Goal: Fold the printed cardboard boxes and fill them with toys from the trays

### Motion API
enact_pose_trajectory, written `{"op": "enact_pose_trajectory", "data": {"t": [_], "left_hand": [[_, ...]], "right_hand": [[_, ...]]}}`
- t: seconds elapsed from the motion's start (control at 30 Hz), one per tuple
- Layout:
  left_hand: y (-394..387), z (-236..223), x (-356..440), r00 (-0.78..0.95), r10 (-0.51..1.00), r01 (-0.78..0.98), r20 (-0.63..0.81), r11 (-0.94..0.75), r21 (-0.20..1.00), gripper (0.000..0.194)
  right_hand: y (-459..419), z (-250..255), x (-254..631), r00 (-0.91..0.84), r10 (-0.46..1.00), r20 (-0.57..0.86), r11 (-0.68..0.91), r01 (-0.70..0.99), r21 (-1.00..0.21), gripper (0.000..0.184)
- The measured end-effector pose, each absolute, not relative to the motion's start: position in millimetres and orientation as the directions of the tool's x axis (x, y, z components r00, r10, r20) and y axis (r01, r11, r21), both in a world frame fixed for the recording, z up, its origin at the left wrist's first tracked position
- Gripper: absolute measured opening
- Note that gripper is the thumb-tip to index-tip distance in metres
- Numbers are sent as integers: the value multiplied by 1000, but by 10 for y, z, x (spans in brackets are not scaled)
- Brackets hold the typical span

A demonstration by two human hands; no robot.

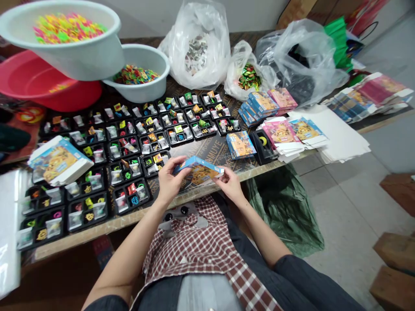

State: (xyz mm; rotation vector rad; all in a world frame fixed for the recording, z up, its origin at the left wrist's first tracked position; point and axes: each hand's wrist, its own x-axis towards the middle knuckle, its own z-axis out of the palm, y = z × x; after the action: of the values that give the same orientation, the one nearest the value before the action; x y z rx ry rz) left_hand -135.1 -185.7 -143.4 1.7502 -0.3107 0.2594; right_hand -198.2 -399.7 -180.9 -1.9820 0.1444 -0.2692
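Observation:
Between both hands, over the table's front edge, is a small blue printed cardboard box (201, 173), tilted. My left hand (172, 178) grips its left end, thumb on the near side. The fingers of my right hand (228, 185) pinch its right end near a small white flap. Left of the box, black compartment trays (132, 196) hold wrapped packets and small colourful pieces. A finished-looking blue box (240, 144) lies to the right, beside a black tape dispenser (263, 146).
Flat printed boxes (280, 131) and white card sheets (348, 140) lie right; another flat-box stack (58, 162) rests on trays at left. Behind stand a pale basin (142, 88), a red basin (81, 93) and plastic bags (217, 56). A green bag (288, 211) hangs below the edge.

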Motion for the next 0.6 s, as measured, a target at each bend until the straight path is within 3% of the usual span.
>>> {"op": "enact_pose_trajectory", "data": {"t": [0.03, 0.1, 0.2, 0.23, 0.3, 0.37, 0.47, 0.53, 0.6], "left_hand": [[-1807, -1416, -1341, 938, -110, -343, 329, -154, 927, 24], [-1747, -1396, -1324, 925, -236, -336, 297, -147, 930, 34], [-1809, -1413, -1354, 892, -417, -313, 176, -286, 906, 40], [-1868, -1431, -1388, 874, -470, -312, 124, -349, 884, 39], [-2007, -1473, -1483, 837, -547, -323, 26, -454, 830, 56], [-2108, -1501, -1579, 824, -565, -317, -49, -532, 785, 72], [-2063, -1466, -1678, 821, -566, -317, -82, -570, 758, 82], [-1905, -1391, -1727, 815, -578, -362, -52, -577, 732, 95], [-1702, -1298, -1781, 827, -562, -404, -20, -619, 674, 107]], "right_hand": [[-4005, -1840, -1986, 975, -190, 118, -419, 28, -907, 14], [-4014, -1876, -1997, 964, -161, 213, -494, 108, -863, 18], [-4034, -1872, -2014, 877, -44, 478, -659, 334, -674, 30], [-4048, -1861, -2016, 845, 35, 534, -688, 408, -600, 33], [-4093, -1829, -1998, 784, 199, 588, -704, 532, -470, 36], [-4158, -1786, -1924, 733, 305, 608, -687, 611, -393, 36], [-4216, -1723, -1653, 738, 272, 617, -701, 591, -398, 36], [-4142, -1708, -1386, 795, 242, 556, -725, 529, -441, 58], [-3934, -1724, -1111, 845, 330, 421, -730, 511, -453, 80]]}}
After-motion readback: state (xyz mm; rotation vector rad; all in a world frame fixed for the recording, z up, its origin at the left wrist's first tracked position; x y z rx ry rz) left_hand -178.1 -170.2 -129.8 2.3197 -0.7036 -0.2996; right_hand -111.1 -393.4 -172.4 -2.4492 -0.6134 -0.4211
